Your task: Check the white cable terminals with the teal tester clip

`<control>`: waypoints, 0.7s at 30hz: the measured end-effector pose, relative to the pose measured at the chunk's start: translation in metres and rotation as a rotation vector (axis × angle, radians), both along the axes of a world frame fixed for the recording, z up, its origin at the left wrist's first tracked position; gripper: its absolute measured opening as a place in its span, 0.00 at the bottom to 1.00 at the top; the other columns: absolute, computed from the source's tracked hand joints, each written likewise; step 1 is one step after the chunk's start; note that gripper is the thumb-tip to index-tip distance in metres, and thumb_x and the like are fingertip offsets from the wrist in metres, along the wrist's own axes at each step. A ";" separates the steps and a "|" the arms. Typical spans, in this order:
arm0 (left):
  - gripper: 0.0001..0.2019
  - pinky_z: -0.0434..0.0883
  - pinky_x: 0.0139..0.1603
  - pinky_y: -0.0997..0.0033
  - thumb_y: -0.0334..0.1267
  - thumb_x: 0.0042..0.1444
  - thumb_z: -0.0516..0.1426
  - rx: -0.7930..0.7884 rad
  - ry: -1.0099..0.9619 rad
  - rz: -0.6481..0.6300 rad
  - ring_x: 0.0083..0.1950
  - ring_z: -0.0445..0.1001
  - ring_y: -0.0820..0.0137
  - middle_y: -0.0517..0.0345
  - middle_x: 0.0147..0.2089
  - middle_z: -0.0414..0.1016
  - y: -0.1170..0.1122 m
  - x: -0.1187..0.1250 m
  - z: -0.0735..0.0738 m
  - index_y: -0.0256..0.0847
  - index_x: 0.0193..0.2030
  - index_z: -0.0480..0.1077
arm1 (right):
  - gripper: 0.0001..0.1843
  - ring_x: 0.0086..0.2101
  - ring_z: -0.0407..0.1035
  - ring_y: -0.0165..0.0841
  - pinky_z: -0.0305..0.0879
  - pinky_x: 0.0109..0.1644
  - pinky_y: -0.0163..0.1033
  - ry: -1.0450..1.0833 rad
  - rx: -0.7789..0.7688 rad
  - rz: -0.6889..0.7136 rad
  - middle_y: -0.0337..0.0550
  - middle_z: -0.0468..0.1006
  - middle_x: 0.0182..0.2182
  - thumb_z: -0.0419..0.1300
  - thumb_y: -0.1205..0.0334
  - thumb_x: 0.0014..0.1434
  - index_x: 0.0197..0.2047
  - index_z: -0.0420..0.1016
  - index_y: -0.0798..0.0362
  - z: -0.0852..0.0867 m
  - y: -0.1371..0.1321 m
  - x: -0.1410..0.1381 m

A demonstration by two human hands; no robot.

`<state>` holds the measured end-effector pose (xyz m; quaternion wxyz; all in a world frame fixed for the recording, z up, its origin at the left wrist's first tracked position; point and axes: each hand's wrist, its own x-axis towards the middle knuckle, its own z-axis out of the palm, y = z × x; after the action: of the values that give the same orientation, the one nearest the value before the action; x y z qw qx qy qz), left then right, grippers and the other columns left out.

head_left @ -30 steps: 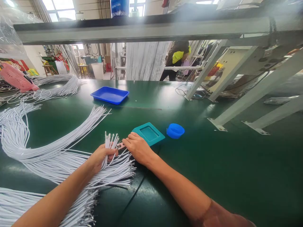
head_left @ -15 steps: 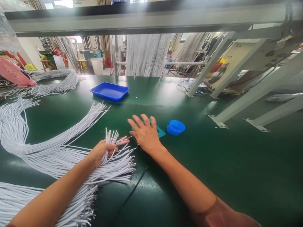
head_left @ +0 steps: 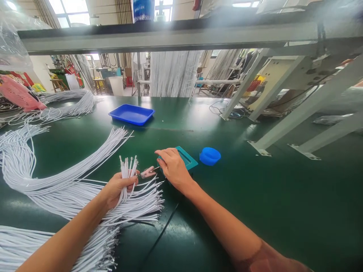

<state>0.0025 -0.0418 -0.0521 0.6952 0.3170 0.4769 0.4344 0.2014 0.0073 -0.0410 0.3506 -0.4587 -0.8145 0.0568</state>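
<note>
White cables (head_left: 124,170) stood clasped in the left hand (head_left: 115,187). The right hand (head_left: 175,167) arched over the teal tray (head_left: 192,164), its grip unclear.

Right hand (head_left: 176,169), off pink clip (head_left: 148,172), now over teal tray (head_left: 193,164), spread closing up; left hand (head_left: 120,185) shifts white wires (head_left: 124,170) leftward

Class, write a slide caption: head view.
Left hand grips white cords; right hand by the pink clip, blue tray beyond.

table top (head_left: 283,211) smooth and glossy, cords (head_left: 53,184) smooth with metallic-looking ends (head_left: 159,200), teal dish (head_left: 192,163) of matt plastic, tray (head_left: 132,113) and cup (head_left: 210,156) of smooth plastic, bag (head_left: 13,47) of glossy plastic film
</note>
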 end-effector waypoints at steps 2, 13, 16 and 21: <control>0.14 0.52 0.19 0.80 0.35 0.40 0.64 0.044 0.016 -0.015 0.20 0.55 0.82 0.60 0.23 0.66 -0.002 0.001 0.002 0.32 0.35 0.73 | 0.09 0.39 0.64 0.34 0.61 0.45 0.38 0.146 -0.114 0.079 0.44 0.75 0.34 0.57 0.68 0.54 0.40 0.74 0.54 0.007 -0.006 -0.007; 0.10 0.59 0.31 0.76 0.39 0.46 0.61 0.233 0.147 0.093 0.29 0.63 0.75 0.58 0.26 0.71 -0.011 0.006 0.006 0.37 0.34 0.76 | 0.08 0.26 0.65 0.28 0.59 0.29 0.32 0.536 -0.575 0.204 0.40 0.74 0.24 0.62 0.59 0.48 0.26 0.75 0.55 0.007 -0.020 -0.035; 0.11 0.58 0.28 0.76 0.39 0.42 0.64 0.250 0.220 0.119 0.26 0.62 0.76 0.60 0.24 0.71 -0.011 0.006 0.006 0.36 0.33 0.76 | 0.08 0.26 0.64 0.27 0.58 0.29 0.33 0.588 -0.570 0.198 0.40 0.74 0.24 0.65 0.59 0.43 0.24 0.75 0.55 0.005 -0.021 -0.036; 0.10 0.60 0.28 0.76 0.37 0.37 0.66 0.227 0.275 0.135 0.25 0.64 0.76 0.60 0.22 0.72 -0.014 0.009 0.007 0.36 0.29 0.75 | 0.11 0.23 0.63 0.25 0.60 0.29 0.32 1.033 -0.700 0.147 0.34 0.69 0.21 0.62 0.55 0.45 0.27 0.72 0.55 0.010 -0.012 -0.033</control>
<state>0.0115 -0.0557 -0.0449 0.5525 0.4171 0.5355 0.4838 0.1689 -0.0045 -0.0312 0.5231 -0.4027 -0.5026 0.5582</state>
